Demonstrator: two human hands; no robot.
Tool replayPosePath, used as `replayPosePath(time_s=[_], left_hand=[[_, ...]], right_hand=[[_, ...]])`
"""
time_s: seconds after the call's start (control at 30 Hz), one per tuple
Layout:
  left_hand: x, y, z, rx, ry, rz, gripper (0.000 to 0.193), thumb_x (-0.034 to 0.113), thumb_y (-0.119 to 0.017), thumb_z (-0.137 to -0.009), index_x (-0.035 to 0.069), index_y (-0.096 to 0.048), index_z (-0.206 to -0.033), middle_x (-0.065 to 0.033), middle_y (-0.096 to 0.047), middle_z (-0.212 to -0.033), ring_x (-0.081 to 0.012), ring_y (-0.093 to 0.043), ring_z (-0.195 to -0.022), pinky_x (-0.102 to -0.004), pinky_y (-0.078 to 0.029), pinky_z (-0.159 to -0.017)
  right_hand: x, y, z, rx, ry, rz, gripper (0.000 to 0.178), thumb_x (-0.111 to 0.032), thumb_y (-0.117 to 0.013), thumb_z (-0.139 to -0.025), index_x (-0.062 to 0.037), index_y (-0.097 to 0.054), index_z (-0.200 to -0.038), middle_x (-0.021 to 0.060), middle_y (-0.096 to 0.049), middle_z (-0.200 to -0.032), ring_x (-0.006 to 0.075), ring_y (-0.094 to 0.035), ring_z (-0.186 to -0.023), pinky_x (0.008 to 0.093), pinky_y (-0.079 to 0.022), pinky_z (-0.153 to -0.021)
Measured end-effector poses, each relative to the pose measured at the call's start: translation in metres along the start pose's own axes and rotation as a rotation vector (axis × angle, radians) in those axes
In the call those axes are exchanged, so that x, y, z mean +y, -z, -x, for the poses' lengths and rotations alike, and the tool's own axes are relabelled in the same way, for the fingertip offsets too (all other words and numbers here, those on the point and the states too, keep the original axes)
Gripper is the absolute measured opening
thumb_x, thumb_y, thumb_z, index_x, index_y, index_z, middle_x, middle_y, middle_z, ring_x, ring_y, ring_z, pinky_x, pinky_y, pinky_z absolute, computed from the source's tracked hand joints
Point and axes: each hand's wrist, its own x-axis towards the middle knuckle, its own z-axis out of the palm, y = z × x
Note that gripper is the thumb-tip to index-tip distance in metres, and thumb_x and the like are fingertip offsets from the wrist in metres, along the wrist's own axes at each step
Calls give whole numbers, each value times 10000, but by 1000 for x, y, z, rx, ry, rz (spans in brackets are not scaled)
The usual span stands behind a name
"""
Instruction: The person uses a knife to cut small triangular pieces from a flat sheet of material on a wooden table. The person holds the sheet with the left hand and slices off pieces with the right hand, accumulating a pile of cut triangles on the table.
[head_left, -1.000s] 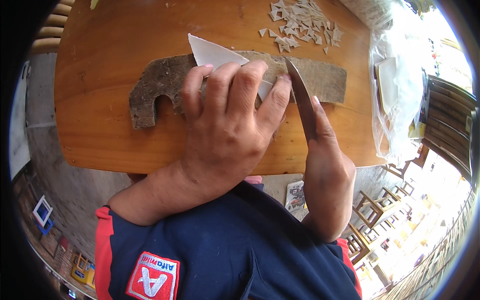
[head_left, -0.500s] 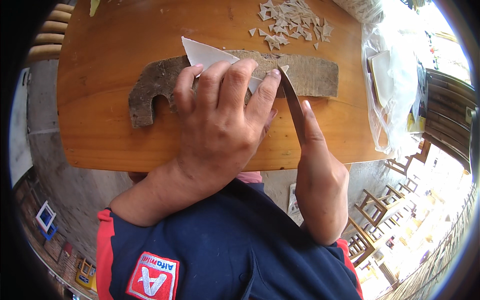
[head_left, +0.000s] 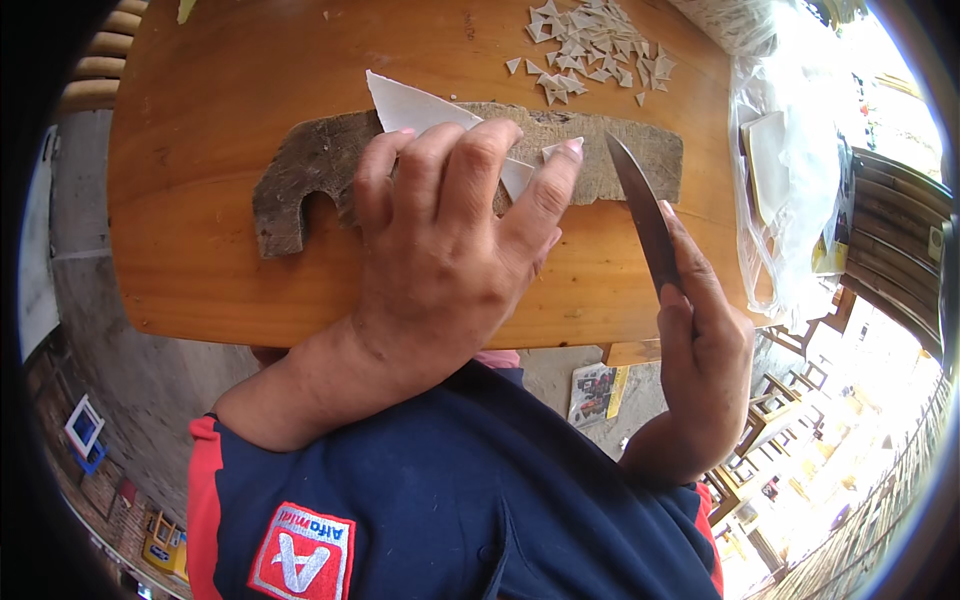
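Observation:
A stiff white sheet (head_left: 415, 105), pointed at its far left corner, lies across a worn wooden board (head_left: 645, 160) with a curved notch. My left hand (head_left: 440, 235) holds the sheet down on the board, fingers bent and apart, covering much of it. The index fingertip rests by a small white cut piece (head_left: 549, 152). In my right hand (head_left: 705, 335) is a knife (head_left: 645, 210), its forefinger stretched along the blade. The blade is to the right of the left hand, pointing away from me, apart from the sheet. The left palm hides part of the board's near edge.
Several small white triangular pieces (head_left: 595, 45) lie heaped at the far side of the wooden table (head_left: 215, 200). A clear plastic bag (head_left: 780, 215) with flat pale things inside stands at the right edge. Below the table, a printed paper (head_left: 595, 392) lies on the floor.
The knife and my right hand have moved right, away from the left index fingertip. That forefinger has stretched a little to the right, while the sheet stays under my left hand.

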Motion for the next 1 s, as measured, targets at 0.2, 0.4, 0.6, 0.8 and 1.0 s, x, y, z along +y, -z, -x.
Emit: replayPosePath(time_s=[0.2,0.4,0.6,0.8,1.0], left_hand=[[-1,-6,2,12,-25,-17,568,274,-833,-750,238,-685,-1298,-92,-514,-1279,-297,-457,-1184,-503,-358,-1034],[0,-5,2,3,-5,-16,584,260,-841,-720,234,-695,-1285,-93,-520,-1278,-300,-457,-1178,-511,-356,-1026],[0,-4,2,-5,0,-7,609,252,-847,-705,233,-693,-1294,-94,-525,-1278,-305,-462,-1176,-513,-356,-1024],[1,-4,1,-4,4,-12,616,251,-851,-694,231,-695,-1290,-94,-527,-1276,-303,-462,-1178,-515,-359,-1024],[1,-4,2,4,6,-10,603,253,-852,-695,231,-701,-1278,-90,-527,-1272,-300,-467,-1173,-515,-362,-1023]], right_hand=[[31,9,-30,88,313,181,569,95,-627,-854,-181,-689,-1348,115,-609,-733,216,-597,-622,361,-493,-622],[38,25,-47,-66,394,300,583,130,-607,-785,-78,-692,-1323,116,-705,-886,171,-592,-616,322,-512,-641],[37,27,-48,-127,392,324,634,147,-586,-751,-71,-691,-1337,88,-596,-733,161,-573,-607,317,-489,-629],[37,25,-46,-117,378,349,642,141,-583,-762,-98,-687,-1349,119,-646,-772,184,-600,-617,330,-498,-628],[23,27,-41,-116,340,433,626,144,-576,-791,-101,-678,-1358,155,-678,-816,218,-622,-622,341,-515,-648]])
